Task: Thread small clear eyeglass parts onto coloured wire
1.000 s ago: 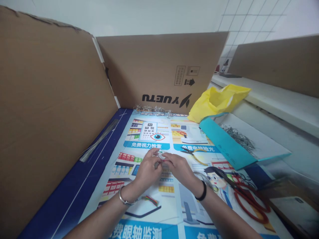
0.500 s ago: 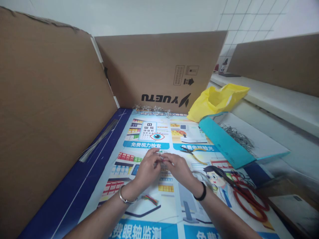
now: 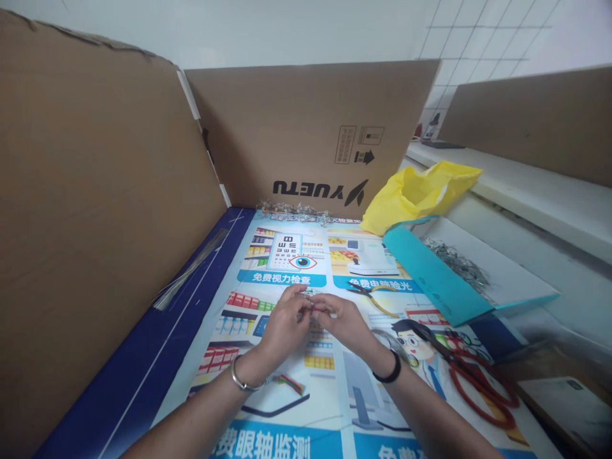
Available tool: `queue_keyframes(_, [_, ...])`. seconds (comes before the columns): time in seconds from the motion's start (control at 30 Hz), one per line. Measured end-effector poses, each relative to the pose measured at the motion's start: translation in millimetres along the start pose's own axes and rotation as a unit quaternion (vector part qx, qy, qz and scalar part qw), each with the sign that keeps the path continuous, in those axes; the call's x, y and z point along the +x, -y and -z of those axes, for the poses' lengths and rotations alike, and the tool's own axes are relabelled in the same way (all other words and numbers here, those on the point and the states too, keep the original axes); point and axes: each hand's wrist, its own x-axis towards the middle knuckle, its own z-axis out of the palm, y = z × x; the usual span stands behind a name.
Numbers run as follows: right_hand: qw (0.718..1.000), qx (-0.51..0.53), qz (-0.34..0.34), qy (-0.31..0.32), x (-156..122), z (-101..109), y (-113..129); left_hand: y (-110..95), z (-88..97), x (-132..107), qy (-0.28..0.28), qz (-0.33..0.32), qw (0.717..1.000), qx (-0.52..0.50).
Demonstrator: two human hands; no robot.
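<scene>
My left hand and my right hand meet over the middle of the printed poster. Both are closed, fingertips pinched together around something tiny. What they hold is mostly covered by the fingers; a bit of pink or red shows between them, too small to name. Right of my hands lie yellow-handled pliers. A coil of thin wire rests beside my right wrist. Below my left hand is a small bundle of coloured strands.
Red-handled scissors lie at the right. Behind them stands a teal box holding tangled metal wire pieces, with a yellow bag beyond. Cardboard panels wall the back and left. Thin wires lie along the left, small clear pieces at the back.
The view has shifted very slightly. Both hands stay together in the same place, with only small finger movement.
</scene>
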Motion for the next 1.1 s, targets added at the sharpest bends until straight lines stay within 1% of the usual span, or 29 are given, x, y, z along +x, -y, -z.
queue_keyframes(0.17, [1.000,0.004,-0.015,-0.023,0.0,-3.4,-6.8,-0.1,-0.1,-0.4,0.017,-0.007,1.000,0.006])
queue_keyframes(0.33, [0.999,0.015,-0.021,-0.037,-0.5,-4.7,-5.2,-2.3,0.7,-1.7,0.015,-0.017,0.999,0.035])
queue_keyframes(0.47, [0.998,0.005,-0.042,-0.047,-0.3,-5.5,-5.2,-5.6,1.8,-5.1,0.021,-0.046,0.994,0.102])
queue_keyframes(0.67, [0.997,-0.039,-0.023,-0.064,0.6,-3.5,-4.7,-8.5,-0.3,-10.0,0.018,-0.072,0.977,0.200])
queue_keyframes(0.8, [0.996,-0.058,-0.039,-0.064,1.5,0.1,-2.4,-9.5,-2.4,-11.0,0.013,-0.080,0.967,0.242])
queue_keyframes(0.93, [0.997,-0.036,-0.044,-0.053,2.9,2.8,-3.6,-11.5,-2.0,-9.3,0.030,-0.075,0.962,0.262])
queue_keyframes(1.1, [0.997,0.008,-0.060,-0.046,5.0,3.6,-3.9,-14.4,-1.8,-5.0,0.047,-0.034,0.974,0.218])
